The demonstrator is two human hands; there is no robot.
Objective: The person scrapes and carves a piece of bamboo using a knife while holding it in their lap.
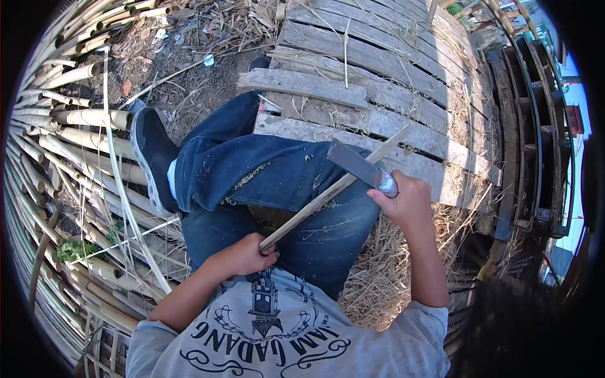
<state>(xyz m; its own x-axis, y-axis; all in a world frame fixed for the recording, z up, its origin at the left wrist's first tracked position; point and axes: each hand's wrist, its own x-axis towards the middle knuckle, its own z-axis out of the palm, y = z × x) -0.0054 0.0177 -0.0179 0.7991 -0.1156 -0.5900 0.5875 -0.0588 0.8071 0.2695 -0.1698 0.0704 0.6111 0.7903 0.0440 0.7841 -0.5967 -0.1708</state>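
Note:
A long pale bamboo strip [315, 203] slants across my lap, its lower end inside my closed left hand [255, 255]. Its far end points up and right, over the wooden planks. In my right hand [406, 196] is a knife [355, 162] with a broad, dark, square-ended blade and a rounded metallic part by the handle. The blade lies across the upper part of the strip, above my thigh. My right fingers are wrapped round the handle, which they mostly hide. Fine shavings cling to my jeans [258, 170].
A slatted wooden platform [391, 120] lies ahead, with a loose board [302, 86] on its near left part. Many bamboo poles [94, 118] are piled at the left. Dark stacked pallets [504, 145] stand at the right. Straw-like shavings [384, 271] cover the ground beside my leg.

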